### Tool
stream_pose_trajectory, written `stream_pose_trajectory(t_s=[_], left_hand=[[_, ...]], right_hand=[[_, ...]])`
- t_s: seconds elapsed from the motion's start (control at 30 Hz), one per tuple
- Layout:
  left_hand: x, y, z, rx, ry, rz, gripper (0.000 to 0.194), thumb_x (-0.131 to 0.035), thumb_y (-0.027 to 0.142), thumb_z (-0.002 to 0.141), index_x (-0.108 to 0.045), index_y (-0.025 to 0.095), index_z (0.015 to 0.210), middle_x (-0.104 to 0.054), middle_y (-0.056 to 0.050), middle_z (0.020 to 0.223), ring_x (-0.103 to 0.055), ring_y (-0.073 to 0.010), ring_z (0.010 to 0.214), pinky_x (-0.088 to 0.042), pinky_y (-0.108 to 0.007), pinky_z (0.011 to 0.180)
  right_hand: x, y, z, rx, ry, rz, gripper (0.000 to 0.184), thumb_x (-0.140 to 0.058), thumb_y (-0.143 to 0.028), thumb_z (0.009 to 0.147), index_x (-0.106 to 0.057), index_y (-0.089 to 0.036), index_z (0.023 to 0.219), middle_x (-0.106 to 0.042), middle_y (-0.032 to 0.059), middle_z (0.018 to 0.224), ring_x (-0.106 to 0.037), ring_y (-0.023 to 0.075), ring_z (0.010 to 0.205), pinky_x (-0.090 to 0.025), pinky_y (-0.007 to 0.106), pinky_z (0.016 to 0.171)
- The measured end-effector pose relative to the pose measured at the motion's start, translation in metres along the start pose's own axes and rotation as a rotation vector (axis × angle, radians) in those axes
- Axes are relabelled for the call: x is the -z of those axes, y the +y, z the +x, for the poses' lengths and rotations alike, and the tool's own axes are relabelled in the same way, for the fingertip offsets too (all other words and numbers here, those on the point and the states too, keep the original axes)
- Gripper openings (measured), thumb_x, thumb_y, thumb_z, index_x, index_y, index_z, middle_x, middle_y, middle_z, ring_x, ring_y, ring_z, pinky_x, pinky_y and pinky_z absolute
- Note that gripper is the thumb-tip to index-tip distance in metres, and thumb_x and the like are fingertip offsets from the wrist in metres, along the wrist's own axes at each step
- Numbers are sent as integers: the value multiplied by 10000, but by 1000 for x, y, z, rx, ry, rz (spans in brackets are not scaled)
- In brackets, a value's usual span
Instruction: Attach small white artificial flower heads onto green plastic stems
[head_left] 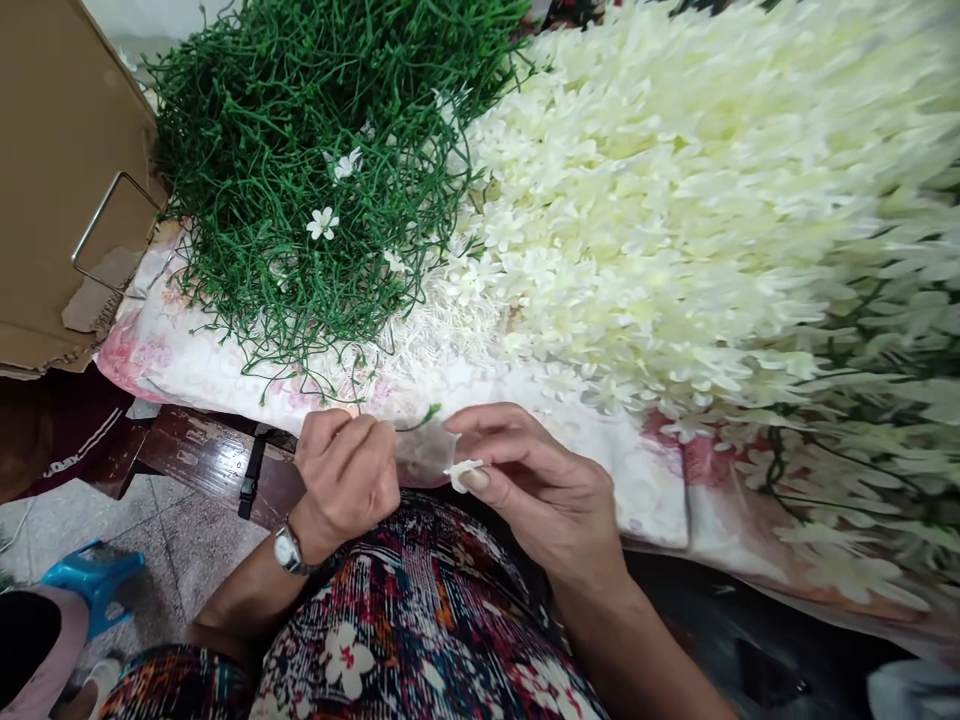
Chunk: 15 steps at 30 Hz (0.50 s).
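Observation:
My left hand (349, 475) is closed around a thin green artificial stem (415, 425), whose budded tip sticks out to the right. My right hand (551, 490) pinches a small white artificial flower (463, 473) between thumb and fingers, a short way right of the stem. Flower and stem tip are apart. Beyond my left hand lies a tangled heap of green stems (300, 190) with a few white flowers on it. A large mass of cream-white flowers (660, 220) spreads beyond my right hand.
The table has a floral-patterned cover (202, 350). A cardboard box (67, 180) stands at the left, a metal wire handle (112, 215) near it. Below are a brown wooden bench (202, 465) and a blue plastic stool (94, 580). Parts of other people show at the left edge.

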<state>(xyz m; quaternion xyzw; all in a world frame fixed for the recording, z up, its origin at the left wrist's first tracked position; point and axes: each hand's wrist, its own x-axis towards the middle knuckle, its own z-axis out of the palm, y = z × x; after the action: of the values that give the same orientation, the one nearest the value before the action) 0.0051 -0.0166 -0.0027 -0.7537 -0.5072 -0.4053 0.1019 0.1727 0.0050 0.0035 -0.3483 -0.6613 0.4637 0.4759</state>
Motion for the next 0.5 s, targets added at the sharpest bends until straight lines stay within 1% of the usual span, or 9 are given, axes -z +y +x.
stream_pose_trajectory(t_s=[0.07,0.13,0.2,0.23,0.3,0.37,0.4,0.47,0.5], left_hand=[[-7,2,-2,-84,-47,5,258,-543,55,648,-566,146,889,-638,-77,746,-518,-186,689,-426,-328,605],[-14,6,-3,-140,-82,-20,208,-524,87,671,-576,147,863,-639,-82,750,-511,-193,695,-414,-329,588],[-20,10,-4,-136,-91,-95,188,-504,91,695,-578,154,856,-629,-68,745,-518,-179,696,-420,-317,589],[-22,13,-4,-101,-78,-150,203,-506,83,699,-575,154,876,-620,-65,765,-525,-171,713,-432,-311,603],[-22,18,-4,33,-18,-288,279,-523,80,698,-552,148,967,-588,-76,865,-534,-170,793,-460,-304,644],[-18,21,-1,247,19,-449,358,-532,121,716,-503,146,1072,-526,-99,996,-528,-170,848,-476,-301,674],[-16,22,1,366,10,-534,366,-519,151,739,-481,151,1103,-498,-101,1031,-528,-156,828,-478,-295,673],[-12,22,8,631,-123,-686,327,-495,205,782,-472,158,1105,-485,-98,1042,-533,-118,750,-471,-271,665],[-10,22,12,736,-207,-757,309,-494,230,792,-477,157,1092,-507,-91,1008,-531,-114,749,-464,-258,667]], right_hand=[[-3,0,-1,-41,21,71,106,-560,-82,725,-580,-183,748,-592,50,935,-564,148,883,-483,290,700],[-5,1,-3,-69,43,126,117,-556,-78,729,-586,-183,772,-598,43,927,-573,136,856,-488,278,693],[-5,2,-5,-100,85,176,124,-550,-80,734,-588,-185,789,-600,29,873,-578,115,783,-491,263,667],[-5,3,-6,-112,107,197,122,-552,-84,734,-589,-186,790,-597,23,845,-576,110,756,-490,259,655],[-1,4,-8,-119,144,215,111,-559,-93,730,-591,-188,778,-594,20,810,-569,112,737,-482,259,643],[4,5,-10,-100,154,201,106,-563,-96,727,-594,-190,766,-597,22,795,-564,116,730,-472,264,641],[6,4,-11,-88,153,190,109,-563,-94,725,-595,-192,761,-599,21,788,-562,116,726,-466,266,642],[10,3,-12,-68,137,181,116,-561,-91,726,-596,-194,764,-601,19,779,-560,113,712,-458,264,634],[11,2,-13,-58,126,182,118,-559,-92,727,-598,-195,768,-600,18,777,-559,112,708,-456,263,627]])
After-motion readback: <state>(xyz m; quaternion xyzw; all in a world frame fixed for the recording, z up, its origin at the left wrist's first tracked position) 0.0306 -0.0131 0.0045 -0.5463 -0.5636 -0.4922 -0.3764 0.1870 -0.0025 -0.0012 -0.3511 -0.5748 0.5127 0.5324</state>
